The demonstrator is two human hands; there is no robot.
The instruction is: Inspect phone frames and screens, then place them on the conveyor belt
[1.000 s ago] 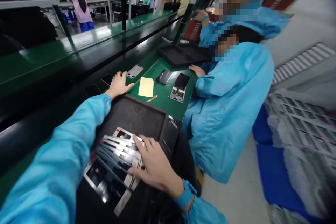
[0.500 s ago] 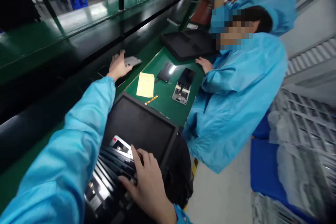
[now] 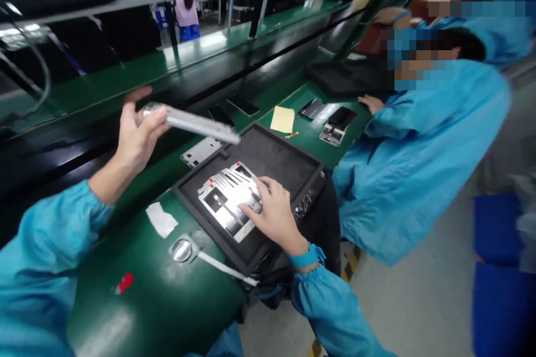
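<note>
My left hand (image 3: 136, 134) is raised above the green bench and grips one end of a silver phone frame (image 3: 196, 124), held edge-on and pointing right. My right hand (image 3: 272, 213) lies flat on a fanned stack of silver phone frames (image 3: 224, 195) inside a black tray (image 3: 285, 159). Another silver frame (image 3: 201, 151) lies flat on the bench just left of the tray, below the held one.
A co-worker in a blue coat (image 3: 422, 145) sits at my right, a hand (image 3: 372, 103) by phone parts (image 3: 337, 125) and a yellow note (image 3: 283, 119). A second black tray (image 3: 347, 78) lies beyond. White scrap (image 3: 161, 219), tape (image 3: 182, 249) and a red mark (image 3: 124, 283) are on the near bench.
My left hand took the silver frame from the far side of the bench and lifted it back toward me. My right hand stayed on the stack. The view swung left.
</note>
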